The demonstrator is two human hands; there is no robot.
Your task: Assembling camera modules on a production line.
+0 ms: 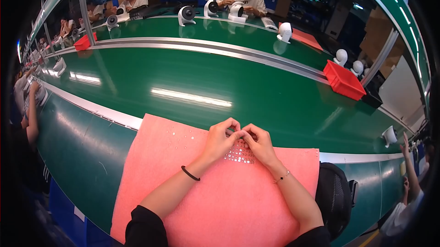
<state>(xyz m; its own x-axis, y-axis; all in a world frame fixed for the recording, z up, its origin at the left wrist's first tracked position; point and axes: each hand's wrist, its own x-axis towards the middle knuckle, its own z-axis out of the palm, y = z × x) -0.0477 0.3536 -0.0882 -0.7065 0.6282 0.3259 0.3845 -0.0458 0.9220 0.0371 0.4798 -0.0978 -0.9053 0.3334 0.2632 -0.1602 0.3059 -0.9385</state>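
My left hand point(222, 139) and my right hand point(259, 142) meet at the fingertips over the far part of a pink foam sheet point(220, 201). Both hands are closed in a pinch; whatever lies between the fingers is too small or too hidden to name. Just below them, small shiny round metal pieces point(239, 157) lie in neat rows on the sheet, and my right hand partly covers the rows. More loose round pieces point(179, 139) are scattered on the sheet to the left of my left hand.
Beyond the sheet runs a green conveyor belt point(137, 77). A red bin point(343, 81) stands at the far right, and a white device point(390, 135) sits on the belt's right. A black bag point(333, 196) hangs beside the sheet. Co-workers sit across and on both sides.
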